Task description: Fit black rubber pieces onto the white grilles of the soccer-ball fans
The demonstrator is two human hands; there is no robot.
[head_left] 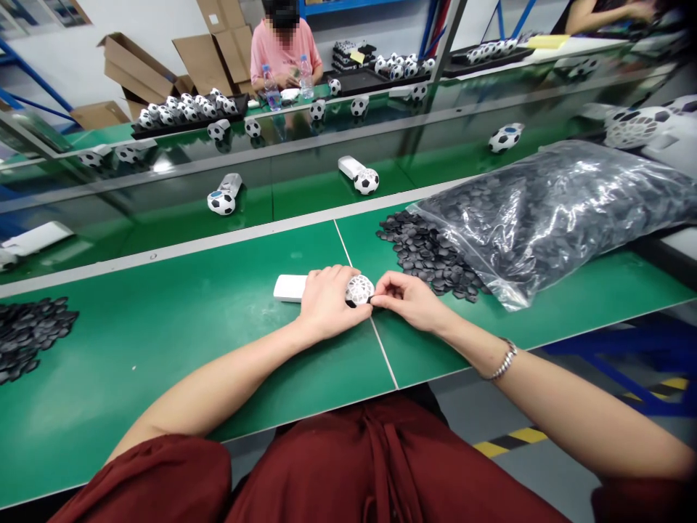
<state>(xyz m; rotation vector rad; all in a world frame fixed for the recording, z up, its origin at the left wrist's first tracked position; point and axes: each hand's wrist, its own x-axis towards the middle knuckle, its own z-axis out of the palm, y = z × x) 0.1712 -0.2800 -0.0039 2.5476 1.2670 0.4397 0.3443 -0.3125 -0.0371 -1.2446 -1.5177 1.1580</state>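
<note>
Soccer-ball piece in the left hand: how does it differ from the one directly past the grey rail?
The near piece shows mostly pale lattice on its ball; the far piece, bold black patches. The left hand holds the near piece; nobody touches the far piece. Both have white bodies.

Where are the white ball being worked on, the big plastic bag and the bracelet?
White ball (360, 288): head view, on its openwork surface.
Plastic bag (566, 211): head view, middle of its shiny upper side.
Bracelet (509, 359): head view, on its silvery band.
</note>
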